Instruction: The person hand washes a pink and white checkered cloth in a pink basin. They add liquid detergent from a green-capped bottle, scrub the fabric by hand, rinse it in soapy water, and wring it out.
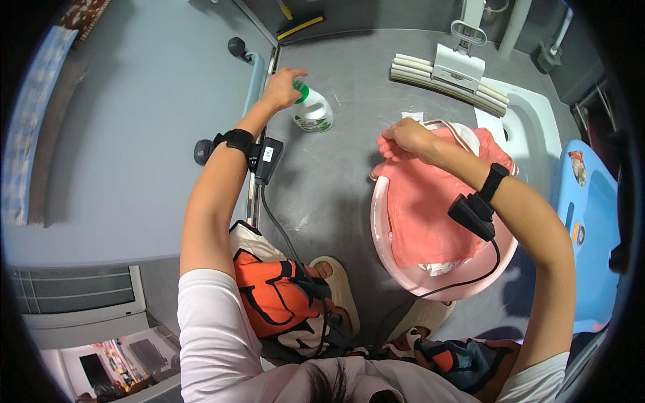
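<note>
My left hand (284, 88) is at the green cap of a white plastic bottle (316, 112) standing on the grey floor. Its index finger points out past the cap; the other fingers are partly hidden, so how firmly they hold is unclear. Over the far edge of a pink basin (380, 237), my right hand (405, 138) has its fingers curled at a wet coral-pink garment (428, 201) with white trim. Whether cloth is pinched in those fingers cannot be told. The garment lies in the basin and hangs over its far rim.
A flat mop head with rollers (448, 75) rests by a white squat toilet (539, 121). A blue plastic tub (599, 201) stands at the right. The door (151, 126) with a light-blue handle is on the left. A squeegee (301, 26) lies beyond. Black cables run from both wrist straps.
</note>
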A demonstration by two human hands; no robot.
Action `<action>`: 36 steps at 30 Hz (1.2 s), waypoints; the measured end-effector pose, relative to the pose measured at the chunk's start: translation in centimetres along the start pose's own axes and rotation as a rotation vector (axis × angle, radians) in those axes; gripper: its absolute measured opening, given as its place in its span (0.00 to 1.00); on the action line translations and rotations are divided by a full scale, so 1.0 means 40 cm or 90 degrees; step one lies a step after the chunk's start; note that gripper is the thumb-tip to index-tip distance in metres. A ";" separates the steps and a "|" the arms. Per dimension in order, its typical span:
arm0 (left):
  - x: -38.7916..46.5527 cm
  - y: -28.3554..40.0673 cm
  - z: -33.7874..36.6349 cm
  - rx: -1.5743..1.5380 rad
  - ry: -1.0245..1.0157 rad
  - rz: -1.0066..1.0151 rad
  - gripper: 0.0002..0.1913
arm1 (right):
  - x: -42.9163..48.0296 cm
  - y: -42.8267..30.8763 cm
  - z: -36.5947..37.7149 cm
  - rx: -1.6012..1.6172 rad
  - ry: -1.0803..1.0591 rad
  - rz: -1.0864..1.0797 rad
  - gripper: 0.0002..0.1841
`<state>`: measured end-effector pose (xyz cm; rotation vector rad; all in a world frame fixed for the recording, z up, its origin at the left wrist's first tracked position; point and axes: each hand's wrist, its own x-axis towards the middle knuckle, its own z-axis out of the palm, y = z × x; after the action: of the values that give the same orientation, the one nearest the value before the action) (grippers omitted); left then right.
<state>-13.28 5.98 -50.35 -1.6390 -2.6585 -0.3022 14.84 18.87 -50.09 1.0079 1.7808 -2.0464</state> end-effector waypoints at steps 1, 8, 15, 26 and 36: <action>0.010 -0.004 -0.006 -0.018 -0.030 -0.022 0.29 | 0.003 0.008 -0.005 0.001 0.018 0.022 0.12; -0.021 0.073 -0.052 -0.052 -0.123 -0.033 0.23 | 0.069 0.031 -0.034 -0.006 -0.006 -0.054 0.08; -0.121 0.204 -0.025 0.042 -0.141 0.273 0.24 | 0.177 0.073 0.050 -0.597 0.243 -0.411 0.14; -0.054 0.352 -0.039 0.195 -0.213 -0.186 0.30 | 0.230 0.080 0.150 -0.560 0.237 -0.293 0.18; -0.083 0.287 -0.095 0.029 -0.326 0.063 0.40 | 0.227 0.113 0.109 -0.544 0.293 -0.323 0.12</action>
<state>-1.98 7.43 -45.11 -2.0571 -2.8694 0.2110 9.44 16.00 -59.30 0.8192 2.9897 -0.9954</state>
